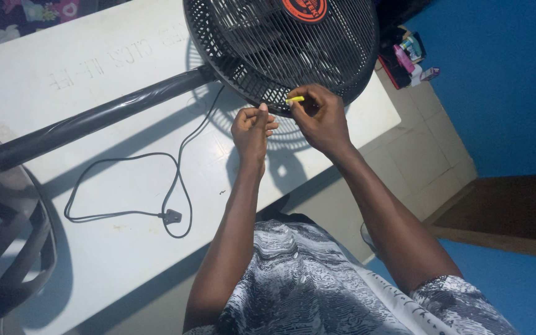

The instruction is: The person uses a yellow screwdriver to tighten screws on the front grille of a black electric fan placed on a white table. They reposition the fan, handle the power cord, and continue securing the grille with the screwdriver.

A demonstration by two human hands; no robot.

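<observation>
At the near rim of the black fan grille (280,46), which is lying face-up over the far right part of the white tabletop (113,260), the right hand (321,118) is pinching a small yellow piece (294,99) between thumb and fingertips, its fingers curled closed around that piece and pressing it against the wire edge of the grille. What the yellow piece is exactly is too small to tell. Just beside it, towards the tabletop's middle, the left hand (252,127) is hovering with its fingers folded loosely inward, thumb against the forefinger; whether anything is being held inside that fold cannot be told. Both forearms are reaching up from the near edge of the tabletop, over a black-and-white patterned garment (305,279).

From the grille, the fan's dark pole (94,118) is running diagonally across the tabletop towards the left edge, where it is meeting the round slatted base (7,248), which is overhanging the near left corner. A red round badge (304,7) is sitting at the centre of the grille. A thin black power cord (178,155) is trailing from under the grille, looping over the middle of the tabletop and ending in a plug (172,216) near the near edge.

Beyond the far right corner, a cluster of small colourful items (407,56) is resting by the blue wall (504,80), above a pale tiled floor (417,161).
</observation>
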